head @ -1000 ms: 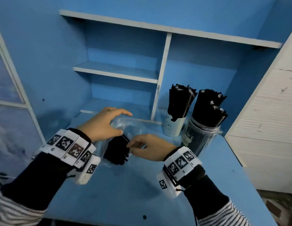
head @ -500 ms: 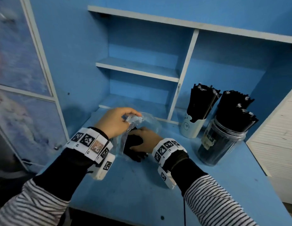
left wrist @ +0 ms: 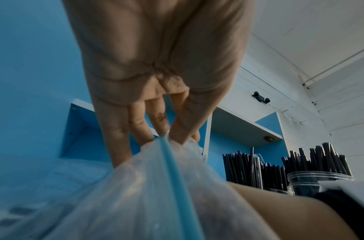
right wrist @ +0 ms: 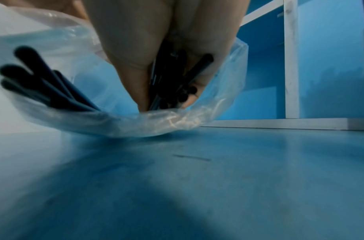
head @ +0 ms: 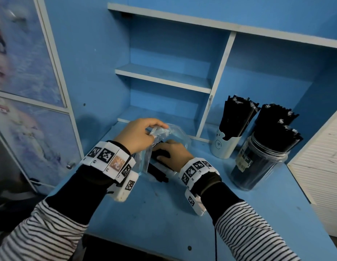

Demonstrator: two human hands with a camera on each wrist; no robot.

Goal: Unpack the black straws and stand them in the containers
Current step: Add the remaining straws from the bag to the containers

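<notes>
A clear plastic bag [head: 175, 134] [left wrist: 148, 186] [right wrist: 177, 123] lies on the blue desk with black straws [head: 157, 172] [right wrist: 53, 91] inside. My left hand [head: 145, 135] [left wrist: 162, 134] pinches the bag's top edge and lifts it. My right hand [head: 169, 150] [right wrist: 166, 97] is inside the bag's mouth, fingers curled round a bundle of black straws [right wrist: 172, 84]. At the right stand a white cup [head: 223, 146] and a clear jar [head: 258, 166] [left wrist: 312, 181], both packed with upright black straws [head: 237, 113] [left wrist: 248, 170].
The blue desk [head: 164, 213] has a shelf unit [head: 164, 80] along its back. A white slatted cabinet [head: 322, 176] borders the right side. A door with a printed picture [head: 28, 91] stands at the left.
My right hand has moved from the bag's outside into its mouth and closed on straws. My left hand has raised the bag's edge. The head view has swung left.
</notes>
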